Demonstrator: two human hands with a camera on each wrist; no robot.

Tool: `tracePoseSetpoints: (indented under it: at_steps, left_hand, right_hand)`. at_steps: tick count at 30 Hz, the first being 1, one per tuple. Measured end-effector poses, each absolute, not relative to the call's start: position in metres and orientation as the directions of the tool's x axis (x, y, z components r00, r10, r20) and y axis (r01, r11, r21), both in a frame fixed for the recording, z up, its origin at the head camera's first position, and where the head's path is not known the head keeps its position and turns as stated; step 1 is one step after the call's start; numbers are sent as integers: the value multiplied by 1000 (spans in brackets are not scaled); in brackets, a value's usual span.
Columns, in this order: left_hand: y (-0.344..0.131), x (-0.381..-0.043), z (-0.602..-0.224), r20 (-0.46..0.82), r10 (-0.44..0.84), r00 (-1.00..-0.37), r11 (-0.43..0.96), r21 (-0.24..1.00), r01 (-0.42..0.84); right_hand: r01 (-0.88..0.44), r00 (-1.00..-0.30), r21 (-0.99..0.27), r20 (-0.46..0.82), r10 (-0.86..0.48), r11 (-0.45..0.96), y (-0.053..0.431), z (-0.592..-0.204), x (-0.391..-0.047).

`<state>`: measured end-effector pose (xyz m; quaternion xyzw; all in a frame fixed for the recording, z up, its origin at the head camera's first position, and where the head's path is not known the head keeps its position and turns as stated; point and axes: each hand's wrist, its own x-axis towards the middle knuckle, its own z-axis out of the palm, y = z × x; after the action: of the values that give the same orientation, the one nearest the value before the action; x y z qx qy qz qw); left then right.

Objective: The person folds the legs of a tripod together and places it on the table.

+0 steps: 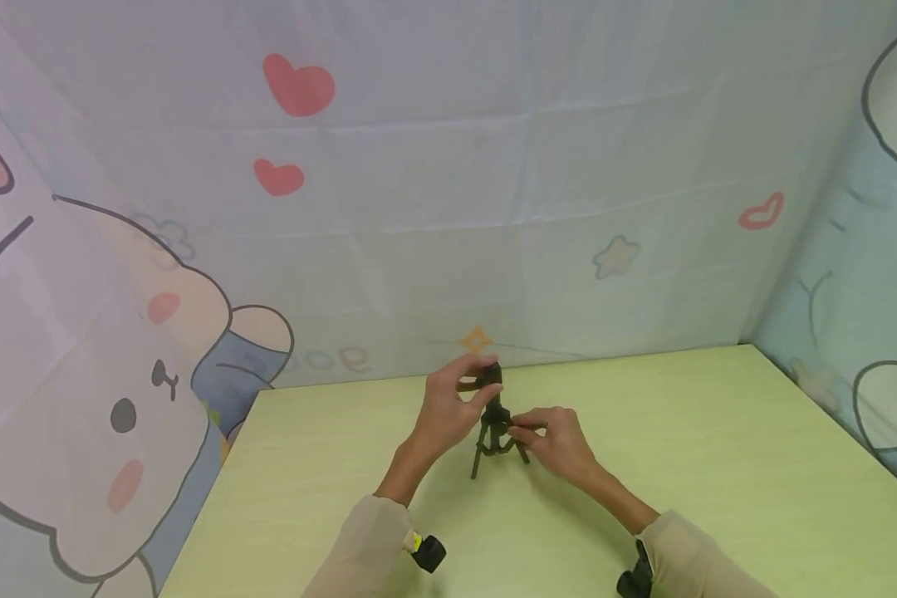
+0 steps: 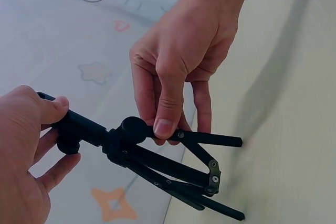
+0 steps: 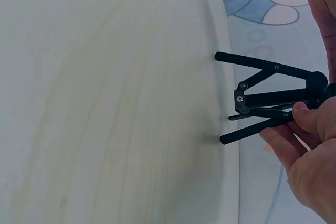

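Holding the black mini tripod (image 2: pixel 148 159), upright along its long axis, by its top in the left grip (image 1: pixel 452 404) and pinching its right-side leg (image 2: pixel 215 139), lower down, in the right grip (image 1: pixel 561 440).

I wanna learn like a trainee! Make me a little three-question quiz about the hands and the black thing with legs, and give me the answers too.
1. Pick one. What is being held?
A) a cup
B) a tripod
C) a spoon

2. True or false? The left hand holds the upper part of the tripod.

3. Fill in the missing word. The right hand pinches one of the tripod's ____.

Key:
1. B
2. True
3. legs
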<state>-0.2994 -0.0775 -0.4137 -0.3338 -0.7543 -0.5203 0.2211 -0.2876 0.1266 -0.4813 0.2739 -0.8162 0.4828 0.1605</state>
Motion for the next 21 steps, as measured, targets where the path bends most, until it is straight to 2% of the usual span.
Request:
tracePoseSetpoints:
  at_steps: [9, 21]
  left_hand:
    - [-77, -298, -411, 657, 279, -701, 271, 646, 714]
    - [-79, -294, -409, 656, 289, -697, 309, 625, 717]
  right_hand:
    - [-502, -857, -837, 446, -259, 217, 124, -485, -287]
    - [-495, -857, -842, 432, -282, 214, 123, -482, -287]
